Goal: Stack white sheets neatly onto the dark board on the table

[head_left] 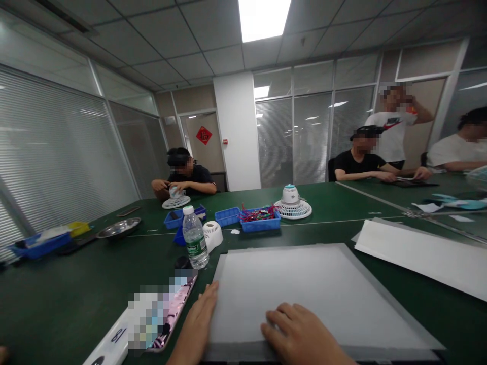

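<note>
A large white sheet (304, 289) with grey edges lies flat on the green table in front of me. My left hand (201, 317) rests along its left edge, fingers stretched forward and holding nothing. Near the sheet's front part, my right hand (299, 327) lies on the surface with its fingers slightly bent and apart. Left of my left hand are a pink patterned phone (177, 312) and a white box (117, 334), both partly blurred out. A water bottle (195, 238) stands upright beyond my left hand.
Behind the bottle sit a white fan housing (212, 235) and blue trays, one holding red wires (261, 215). A white fan part (292, 204) stands farther back. More white sheets (422, 256) lie right; a metal dish (119, 228) is left. Several people are around the table.
</note>
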`<state>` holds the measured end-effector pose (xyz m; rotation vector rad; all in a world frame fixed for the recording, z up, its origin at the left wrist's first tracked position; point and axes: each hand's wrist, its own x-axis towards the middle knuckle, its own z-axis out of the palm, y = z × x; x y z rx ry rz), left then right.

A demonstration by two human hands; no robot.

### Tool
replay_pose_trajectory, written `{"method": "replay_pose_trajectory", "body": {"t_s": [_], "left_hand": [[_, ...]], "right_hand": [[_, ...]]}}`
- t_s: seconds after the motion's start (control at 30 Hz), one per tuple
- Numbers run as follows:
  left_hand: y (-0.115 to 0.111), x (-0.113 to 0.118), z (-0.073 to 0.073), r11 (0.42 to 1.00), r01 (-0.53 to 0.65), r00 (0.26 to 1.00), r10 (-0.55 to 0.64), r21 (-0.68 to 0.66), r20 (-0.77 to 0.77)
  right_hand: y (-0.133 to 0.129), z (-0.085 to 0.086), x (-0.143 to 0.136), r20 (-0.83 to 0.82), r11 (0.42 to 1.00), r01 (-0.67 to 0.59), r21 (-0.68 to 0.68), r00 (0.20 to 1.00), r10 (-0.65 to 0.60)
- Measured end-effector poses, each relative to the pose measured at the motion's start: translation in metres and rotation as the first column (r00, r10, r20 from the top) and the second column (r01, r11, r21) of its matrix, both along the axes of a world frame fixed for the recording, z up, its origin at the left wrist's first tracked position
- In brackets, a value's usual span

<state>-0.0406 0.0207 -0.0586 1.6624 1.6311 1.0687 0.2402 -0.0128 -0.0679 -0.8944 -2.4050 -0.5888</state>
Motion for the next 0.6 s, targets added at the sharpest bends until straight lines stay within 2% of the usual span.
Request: {"method": "replay_pose_trajectory", "body": {"t_s": [0.1, 0.17, 0.23, 0.3, 0.37, 0.4, 0.47, 0.53, 0.6], "left_hand": [[0.005, -0.003, 0.0, 0.999, 0.006, 0.995, -0.011, -0.049, -0.103], [0.006, -0.002, 0.0, 0.998, 0.023, 0.986, -0.033, -0.066, -0.165], [0.004, 0.001, 0.001, 0.997, 0.042, 0.976, -0.056, -0.071, -0.212], [-0.001, 0.003, 0.002, 0.996, 0.055, 0.96, -0.072, -0.07, -0.271], [-0.006, 0.006, 0.006, 0.995, 0.067, 0.921, -0.091, -0.076, -0.378], [-0.008, 0.007, 0.008, 0.994, 0.076, 0.89, -0.105, -0.083, -0.444], [-0.012, 0.009, 0.013, 0.99, 0.096, 0.82, -0.135, -0.099, -0.556], [-0.014, 0.011, 0.017, 0.988, 0.108, 0.784, -0.151, -0.108, -0.603], [-0.014, 0.013, 0.019, 0.988, 0.111, 0.773, -0.152, -0.104, -0.616]], "right_hand": [[0.008, -0.016, -0.018, -0.005, 0.999, -0.035, 0.012, 0.999, 0.035], [0.007, -0.019, -0.024, -0.011, 0.998, -0.058, 0.002, 0.998, 0.058], [0.003, -0.011, -0.019, -0.018, 0.996, -0.091, -0.011, 0.996, 0.091], [-0.001, 0.006, 0.001, -0.029, 0.994, -0.091, -0.065, 0.996, 0.089], [0.0, 0.026, 0.041, -0.04, 0.984, -0.012, -0.175, 0.999, 0.005], [0.004, 0.033, 0.069, -0.038, 0.97, 0.065, -0.236, 0.996, -0.076], [0.018, 0.039, 0.138, -0.056, 0.935, 0.246, -0.253, 0.962, -0.268], [0.034, 0.031, 0.218, -0.074, 0.868, 0.457, -0.196, 0.875, -0.478], [0.044, 0.012, 0.298, -0.097, 0.799, 0.588, -0.125, 0.794, -0.6]]}}
